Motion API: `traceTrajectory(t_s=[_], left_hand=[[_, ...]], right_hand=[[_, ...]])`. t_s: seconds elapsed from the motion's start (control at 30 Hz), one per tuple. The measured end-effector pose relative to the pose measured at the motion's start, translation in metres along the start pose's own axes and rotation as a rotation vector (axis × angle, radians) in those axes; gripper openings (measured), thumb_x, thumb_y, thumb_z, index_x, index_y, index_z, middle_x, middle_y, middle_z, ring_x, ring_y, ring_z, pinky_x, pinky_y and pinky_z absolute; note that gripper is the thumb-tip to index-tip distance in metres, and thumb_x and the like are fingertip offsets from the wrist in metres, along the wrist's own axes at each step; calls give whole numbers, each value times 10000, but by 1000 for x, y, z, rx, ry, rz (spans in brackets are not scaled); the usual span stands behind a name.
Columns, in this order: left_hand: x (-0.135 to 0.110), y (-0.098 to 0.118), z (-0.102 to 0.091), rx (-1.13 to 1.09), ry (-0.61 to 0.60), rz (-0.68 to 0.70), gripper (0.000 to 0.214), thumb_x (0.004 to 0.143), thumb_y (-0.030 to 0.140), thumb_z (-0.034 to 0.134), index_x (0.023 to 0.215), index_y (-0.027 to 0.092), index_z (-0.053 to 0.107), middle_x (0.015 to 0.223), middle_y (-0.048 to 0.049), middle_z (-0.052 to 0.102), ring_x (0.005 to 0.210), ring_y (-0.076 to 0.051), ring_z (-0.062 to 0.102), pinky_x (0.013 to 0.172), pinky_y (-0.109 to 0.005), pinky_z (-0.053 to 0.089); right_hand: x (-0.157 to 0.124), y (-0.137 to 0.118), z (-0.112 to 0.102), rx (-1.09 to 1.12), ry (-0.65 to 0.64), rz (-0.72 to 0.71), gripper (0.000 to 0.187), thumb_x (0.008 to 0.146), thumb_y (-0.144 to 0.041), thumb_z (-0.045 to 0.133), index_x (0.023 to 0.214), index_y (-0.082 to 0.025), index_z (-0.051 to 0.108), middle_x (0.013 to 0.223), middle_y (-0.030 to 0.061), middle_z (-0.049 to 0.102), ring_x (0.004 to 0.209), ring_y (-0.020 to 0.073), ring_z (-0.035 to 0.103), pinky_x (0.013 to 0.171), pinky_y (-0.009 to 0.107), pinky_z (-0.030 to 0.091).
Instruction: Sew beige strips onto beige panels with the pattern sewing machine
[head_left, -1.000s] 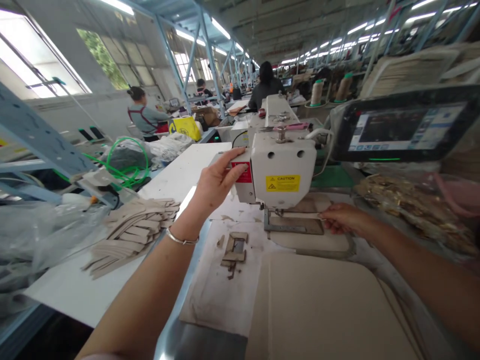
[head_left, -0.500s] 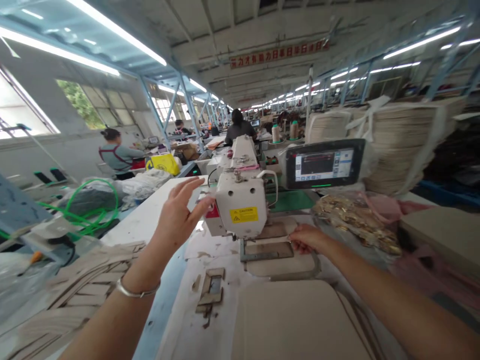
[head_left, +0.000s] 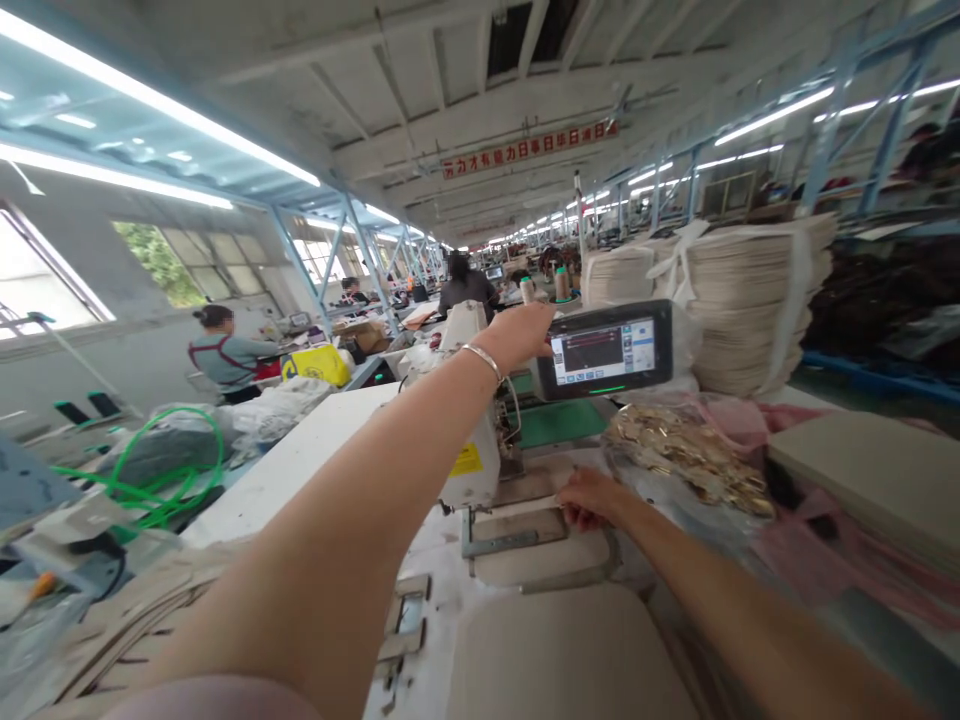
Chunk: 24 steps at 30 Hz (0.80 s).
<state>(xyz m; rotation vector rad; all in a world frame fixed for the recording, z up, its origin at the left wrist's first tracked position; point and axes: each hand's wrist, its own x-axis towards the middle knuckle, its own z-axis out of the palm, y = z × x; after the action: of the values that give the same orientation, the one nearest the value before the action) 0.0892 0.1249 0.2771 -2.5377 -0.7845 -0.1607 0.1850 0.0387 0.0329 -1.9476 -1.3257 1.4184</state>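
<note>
My left hand (head_left: 525, 335) reaches far forward across the white sewing machine (head_left: 472, 460) to the left edge of a black touchscreen panel (head_left: 606, 350); its fingertips are at the screen's rim and mostly hidden. My right hand (head_left: 589, 497) rests low, fingers curled on a beige material piece (head_left: 525, 488) by the machine's metal clamp frame (head_left: 510, 535). A larger beige panel (head_left: 570, 650) lies in front of the machine.
A bag of gold metal fittings (head_left: 686, 450) lies right of the machine, with tied stacks of beige pieces (head_left: 742, 300) behind. Cut beige strips (head_left: 135, 620) lie at the left, near a green hose (head_left: 165, 470). Other people (head_left: 225, 355) work at benches further back.
My left hand left the sewing machine's head and stretched up and right to the touchscreen. The camera tilted upward. My right hand stayed on the piece at the clamp.
</note>
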Motion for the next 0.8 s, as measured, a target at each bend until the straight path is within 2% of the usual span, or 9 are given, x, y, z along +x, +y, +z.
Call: traceTrajectory(t_s=[0.1, 0.23, 0.4, 0.5, 0.63, 0.8], left_hand=[[1, 5, 5, -27, -57, -9, 615, 848, 290, 758, 1358, 128, 455, 1351, -153, 599, 1258, -244, 579, 1010, -307, 457], [-3, 16, 8, 7, -58, -68, 736, 811, 288, 795, 1402, 108, 395, 1352, -182, 581, 1239, -280, 594, 976, -320, 485], [2, 35, 13, 58, -40, -199, 782, 768, 348, 835, 1373, 70, 425, 1313, -235, 571, 1164, -333, 635, 925, -369, 524], [6, 40, 15, 63, -16, -234, 787, 766, 381, 837, 1367, 67, 438, 1287, -244, 582, 1155, -347, 639, 918, -380, 531], [8, 41, 17, 47, -12, -275, 771, 771, 351, 840, 1381, 95, 446, 1274, -205, 607, 1149, -337, 643, 919, -376, 537], [11, 42, 20, -3, -15, -310, 839, 762, 289, 856, 1452, 154, 398, 1402, -165, 551, 1223, -321, 584, 994, -368, 508]], right_hand=[[1, 1, -2, -3, -15, -8, 295, 810, -108, 568, 517, -135, 573, 432, 3, 561, 362, 77, 525, 384, 153, 376], [-2, 1, -3, 1, -32, -26, 311, 811, -98, 555, 502, -138, 568, 424, -1, 556, 358, 69, 519, 374, 146, 363], [-7, -1, -5, 4, -37, -48, 329, 822, -105, 560, 494, -133, 570, 439, 3, 571, 371, 63, 526, 376, 141, 356], [-10, -3, -5, 5, -35, -47, 354, 827, -94, 548, 475, -131, 563, 420, 6, 554, 358, 67, 513, 368, 149, 349], [-11, -3, -7, 14, -30, -40, 371, 841, -95, 531, 473, -122, 568, 428, 16, 554, 357, 70, 514, 368, 158, 348], [-3, 2, -6, 17, -53, -12, 315, 862, -138, 547, 548, -131, 575, 466, 15, 586, 361, 63, 501, 387, 161, 350]])
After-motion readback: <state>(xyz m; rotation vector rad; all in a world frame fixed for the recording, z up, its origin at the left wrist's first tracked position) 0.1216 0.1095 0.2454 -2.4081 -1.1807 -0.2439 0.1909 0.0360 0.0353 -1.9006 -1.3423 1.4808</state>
